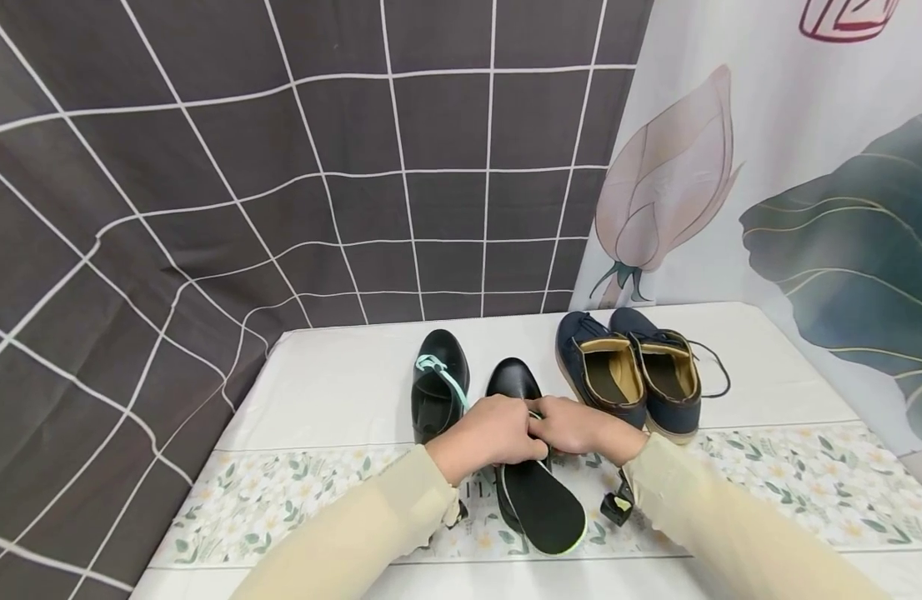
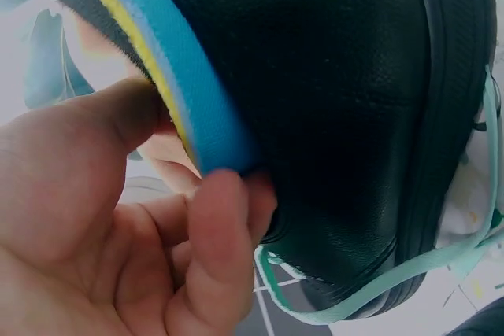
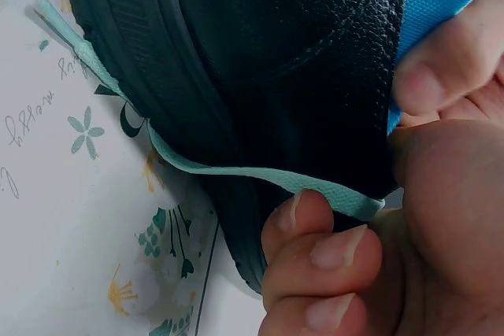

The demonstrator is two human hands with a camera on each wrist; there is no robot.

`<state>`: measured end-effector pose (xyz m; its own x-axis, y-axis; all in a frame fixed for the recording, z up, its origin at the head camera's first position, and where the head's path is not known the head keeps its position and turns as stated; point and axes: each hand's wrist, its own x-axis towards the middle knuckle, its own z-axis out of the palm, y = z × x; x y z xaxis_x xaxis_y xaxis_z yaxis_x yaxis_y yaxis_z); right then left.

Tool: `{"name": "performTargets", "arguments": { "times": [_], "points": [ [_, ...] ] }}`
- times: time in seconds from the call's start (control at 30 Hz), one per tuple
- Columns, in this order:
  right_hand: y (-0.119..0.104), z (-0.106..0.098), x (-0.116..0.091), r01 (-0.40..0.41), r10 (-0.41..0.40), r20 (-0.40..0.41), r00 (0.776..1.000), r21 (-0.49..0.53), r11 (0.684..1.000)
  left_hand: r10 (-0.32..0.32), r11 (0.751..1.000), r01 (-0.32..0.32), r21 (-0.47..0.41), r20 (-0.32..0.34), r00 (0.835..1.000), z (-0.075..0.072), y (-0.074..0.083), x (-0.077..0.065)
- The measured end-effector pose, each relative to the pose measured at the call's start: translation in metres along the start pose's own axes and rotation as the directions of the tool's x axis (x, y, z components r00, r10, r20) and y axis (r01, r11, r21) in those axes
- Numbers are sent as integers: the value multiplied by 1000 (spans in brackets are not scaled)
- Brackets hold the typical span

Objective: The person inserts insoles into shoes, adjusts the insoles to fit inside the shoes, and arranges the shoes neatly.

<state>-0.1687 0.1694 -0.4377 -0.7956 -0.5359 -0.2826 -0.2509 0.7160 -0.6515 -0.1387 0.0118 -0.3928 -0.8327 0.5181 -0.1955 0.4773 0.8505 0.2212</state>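
Note:
A black leather shoe (image 1: 512, 379) with mint laces stands toe away from me. A loose insole (image 1: 545, 508), black on one face, sticks out of its opening, heel end toward me. In the left wrist view the insole's blue underside (image 2: 213, 100) and yellow edge show. My left hand (image 1: 498, 429) pinches the insole between thumb and fingers at the opening. My right hand (image 1: 577, 425) grips the shoe's upper by the opening, with fingertips (image 3: 335, 249) against the mint lace (image 3: 260, 172). The insole's front part is hidden by the hands and shoe.
Left of the hands stands the matching black shoe (image 1: 438, 383) with a mint lace across it. A pair of navy shoes (image 1: 629, 371) with tan lining sits at the back right. A floral strip (image 1: 281, 504) crosses the white table (image 1: 333, 375). Dark grid cloth (image 1: 341, 208) hangs behind.

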Motion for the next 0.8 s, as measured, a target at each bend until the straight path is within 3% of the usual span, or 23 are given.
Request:
{"name": "performTargets", "arguments": {
  "times": [0.17,0.3,0.4,0.63,0.8],
  "points": [
    [-1,-3,-1,22,-22,3,1000,-39,999,-48,990,52,133,-29,998,3,7,-2],
    [0,-2,0,4,-4,2,1000,-64,998,-127,967,123,222,2,992,3,15,-6],
    [0,0,0,-14,13,-9,1000,-84,996,-163,962,150,229,38,986,2,20,-12],
    [-1,2,0,-56,55,-26,998,-64,996,-170,959,141,248,103,980,-3,32,-20],
    [-1,3,0,-39,38,-21,999,-47,998,-160,957,112,267,165,973,-7,37,-19]
  ]
}}
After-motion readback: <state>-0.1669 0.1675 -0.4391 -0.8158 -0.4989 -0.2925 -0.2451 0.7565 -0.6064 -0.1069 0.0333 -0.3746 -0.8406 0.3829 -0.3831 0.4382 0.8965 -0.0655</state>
